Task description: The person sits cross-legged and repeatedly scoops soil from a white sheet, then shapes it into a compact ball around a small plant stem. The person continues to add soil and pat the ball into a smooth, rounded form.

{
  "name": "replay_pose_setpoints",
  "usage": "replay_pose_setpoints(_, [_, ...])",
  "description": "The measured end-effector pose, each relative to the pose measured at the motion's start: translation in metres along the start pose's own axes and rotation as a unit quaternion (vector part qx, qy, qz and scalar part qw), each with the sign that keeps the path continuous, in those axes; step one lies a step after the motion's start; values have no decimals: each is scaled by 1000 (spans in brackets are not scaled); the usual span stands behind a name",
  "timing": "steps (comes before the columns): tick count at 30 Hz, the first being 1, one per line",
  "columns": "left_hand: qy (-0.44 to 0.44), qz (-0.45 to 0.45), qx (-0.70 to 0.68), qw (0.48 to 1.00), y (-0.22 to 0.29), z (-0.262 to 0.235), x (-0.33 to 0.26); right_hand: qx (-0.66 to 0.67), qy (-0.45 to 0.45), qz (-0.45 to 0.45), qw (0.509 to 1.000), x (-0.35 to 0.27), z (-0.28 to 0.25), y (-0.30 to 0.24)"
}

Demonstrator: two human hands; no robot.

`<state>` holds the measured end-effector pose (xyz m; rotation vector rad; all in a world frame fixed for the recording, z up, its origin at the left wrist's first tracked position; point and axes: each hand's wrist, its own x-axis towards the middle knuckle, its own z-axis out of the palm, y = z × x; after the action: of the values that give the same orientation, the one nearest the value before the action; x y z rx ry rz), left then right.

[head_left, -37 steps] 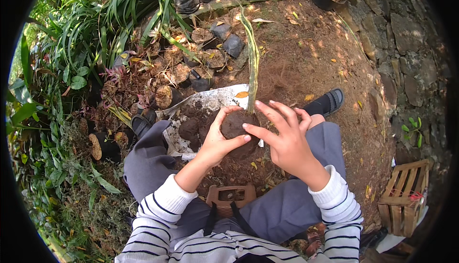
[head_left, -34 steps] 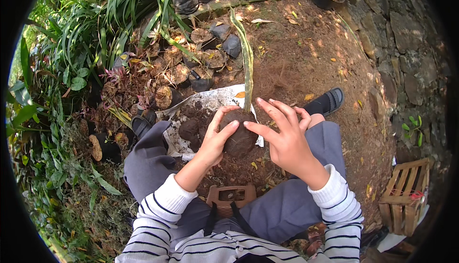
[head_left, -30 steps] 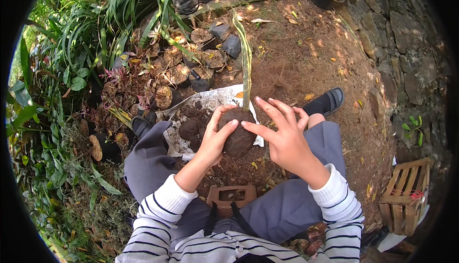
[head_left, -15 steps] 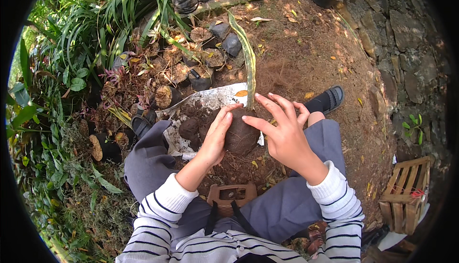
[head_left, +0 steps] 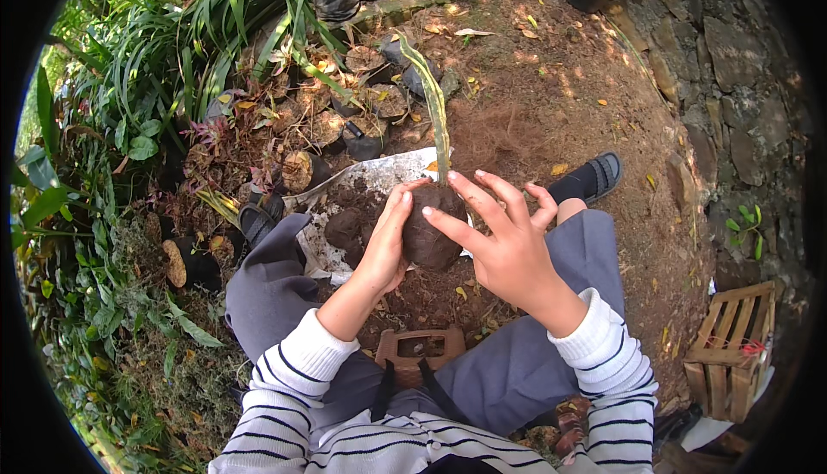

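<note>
A dark, rounded soil ball (head_left: 431,243) sits between my two hands, with one long, yellow-edged snake plant leaf (head_left: 437,112) rising from its top. My left hand (head_left: 384,246) cups the ball's left side, fingers close together and their tips near the base of the leaf. On the other side my right hand (head_left: 515,254) presses the ball with its thumb and fingertips, the fingers somewhat spread. Beneath lies a soil-smeared white sheet (head_left: 389,170), and another dark lump of soil (head_left: 345,230) rests on it to the left. The ball's underside is hidden.
Black potting bags (head_left: 365,140) with soil lie beyond the sheet, to the left. Dense green plants (head_left: 95,241) fill the left side. A wooden crate (head_left: 730,349) stands at the lower right, by a stone wall (head_left: 732,69). A brown plastic stool (head_left: 419,346) shows between my legs.
The leaf has tilted a little to the left, and the soil ball has turned slightly and moved up. My right fingers have shifted slightly left with it; both hands stay on the ball.
</note>
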<state>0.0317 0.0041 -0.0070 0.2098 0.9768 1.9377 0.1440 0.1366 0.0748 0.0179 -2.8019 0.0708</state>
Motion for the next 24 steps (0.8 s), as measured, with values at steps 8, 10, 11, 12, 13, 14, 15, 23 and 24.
replay_pose_setpoints(8, [40,-7,-53,998,4,7,-1,-57,-16,-21,998,-2,15,-9])
replay_pose_setpoints(10, [56,3,-43,997,-6,1,2,-55,-23,-22,998,-2,16,-10])
replay_pose_setpoints(11, [64,9,-39,997,-10,-1,3,-49,-13,-27,998,-2,15,-12])
replay_pose_setpoints(12, [59,8,-47,997,-12,-4,2,-44,-3,-33,998,-2,14,-12])
replay_pose_setpoints(13, [52,5,-54,997,-9,-3,1,-30,-8,-31,999,-2,14,-11])
replay_pose_setpoints(14, [45,3,-61,997,-6,-1,1,-17,-14,-28,999,-2,13,-9])
replay_pose_setpoints(15, [39,-2,-71,997,-4,1,0,-3,-19,-26,999,-2,12,-7])
replay_pose_setpoints(23, [36,8,-95,995,0,5,-3,9,9,19,1000,3,-8,2])
replay_pose_setpoints(24, [29,6,-99,995,2,7,-4,6,22,21,1000,3,-10,3])
